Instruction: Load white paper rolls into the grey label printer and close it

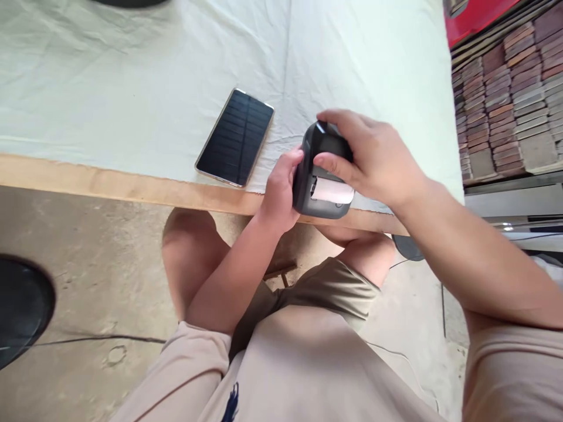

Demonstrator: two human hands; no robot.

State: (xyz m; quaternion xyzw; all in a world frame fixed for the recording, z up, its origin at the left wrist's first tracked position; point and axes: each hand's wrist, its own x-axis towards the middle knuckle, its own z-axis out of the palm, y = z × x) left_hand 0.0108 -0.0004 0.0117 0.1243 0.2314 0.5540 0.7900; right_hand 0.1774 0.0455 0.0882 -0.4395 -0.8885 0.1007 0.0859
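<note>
Small black label printer (323, 176) at the near edge of the table (132, 189), partly overhanging the wooden lip, just right of centre. Rounded casing, matt dark plastic, glossy highlight on the upper corner; lid area facing the camera, with a white paper roll (333, 190) lying crosswise in the open bay — hollow core visible at the roll's left end. Small round mark on the front face below the roll, too small to read. Left hand (278, 193) cupped against the printer's left side, thumb up along the casing, fingers curled underneath and out of sight. Right hand (373, 158) draped over the top from the right, index finger reaching across the upper edge, thumb pressed onto the front just above the roll — a loose clamp on the body, not a fist. Whether the printer rests on the table or is carried by the hands alone: cannot tell. Smartphone (235, 138) flat on the pale cloth (109, 76) to the left of the printer, near but apart, screen dark, gold-toned rim, set at a slant. Cloth creased, covering the tabletop up to the bare wooden edge. Below: bare knees, tan shorts (303, 351), dusty concrete floor (88, 305) with a thin cable across it. Stacked bricks (505, 99) at far right.
</note>
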